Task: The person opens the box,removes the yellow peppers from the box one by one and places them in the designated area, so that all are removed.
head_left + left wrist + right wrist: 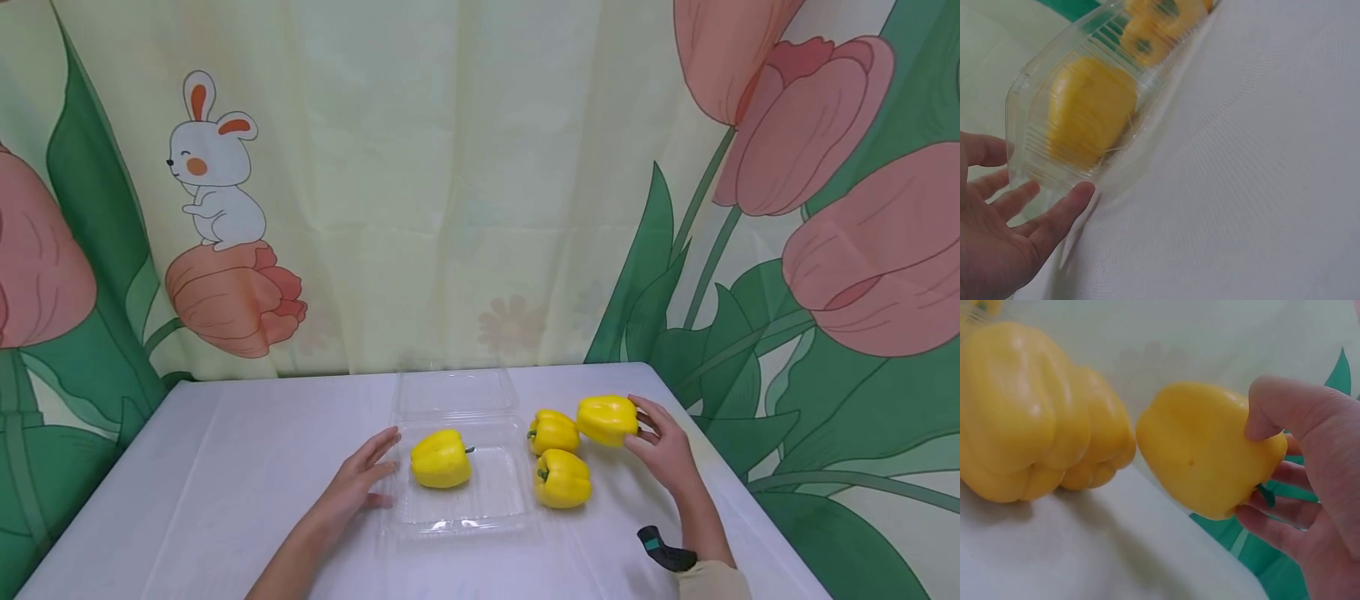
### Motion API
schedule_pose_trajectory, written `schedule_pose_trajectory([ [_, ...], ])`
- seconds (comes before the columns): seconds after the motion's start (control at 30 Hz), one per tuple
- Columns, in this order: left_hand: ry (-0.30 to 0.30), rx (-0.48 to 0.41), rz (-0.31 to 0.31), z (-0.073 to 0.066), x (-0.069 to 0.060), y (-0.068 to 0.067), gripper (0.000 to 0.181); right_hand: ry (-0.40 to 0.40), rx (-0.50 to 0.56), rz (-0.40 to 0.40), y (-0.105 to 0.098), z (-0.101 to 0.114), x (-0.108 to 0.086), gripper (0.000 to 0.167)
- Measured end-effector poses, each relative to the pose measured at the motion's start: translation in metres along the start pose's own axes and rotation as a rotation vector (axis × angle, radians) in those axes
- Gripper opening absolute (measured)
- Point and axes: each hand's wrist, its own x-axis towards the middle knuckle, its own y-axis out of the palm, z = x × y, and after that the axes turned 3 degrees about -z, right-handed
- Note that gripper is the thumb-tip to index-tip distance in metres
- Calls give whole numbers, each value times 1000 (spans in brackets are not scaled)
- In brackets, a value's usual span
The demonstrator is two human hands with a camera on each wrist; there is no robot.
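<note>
One yellow pepper (440,459) lies in the left part of a clear plastic box (495,521), its stem to the right. The left hand (352,483) is at the box's left side, fingers spread; in the left wrist view the left hand (1016,231) has its fingertips at the clear wall. The right hand (666,450) grips another yellow pepper (606,420) by its stem end. In the right wrist view, thumb and fingers of the right hand (1310,469) hold that pepper (1204,450), raised off the table.
Two more yellow peppers, one behind (555,432) and one in front (562,479), sit right of the box. The box's open lid (453,392) lies toward the back edge of the white table (247,467). A printed curtain (450,167) hangs behind.
</note>
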Motion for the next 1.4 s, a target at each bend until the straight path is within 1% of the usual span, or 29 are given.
schedule_pose_trajectory([
  [0.13,-12,10,-4,0,1,0,54,0,-10,23,-1,0,2,67],
  [0.37,-15,14,-10,0,2,1,54,7,-31,37,-1,-5,4,68],
  [0.67,-22,10,-12,0,1,1,54,6,-42,106,-6,-13,6,65],
  [0.9,-26,18,-14,0,1,1,54,12,-59,159,-5,-22,10,64],
  [1.13,-19,11,-9,0,0,1,54,39,-42,203,-2,-32,13,65],
  [1.3,-19,5,-9,0,0,1,54,46,-10,240,-1,-34,15,65],
  [1.4,-19,6,-11,-1,0,2,54,47,-4,248,-1,-34,16,65],
])
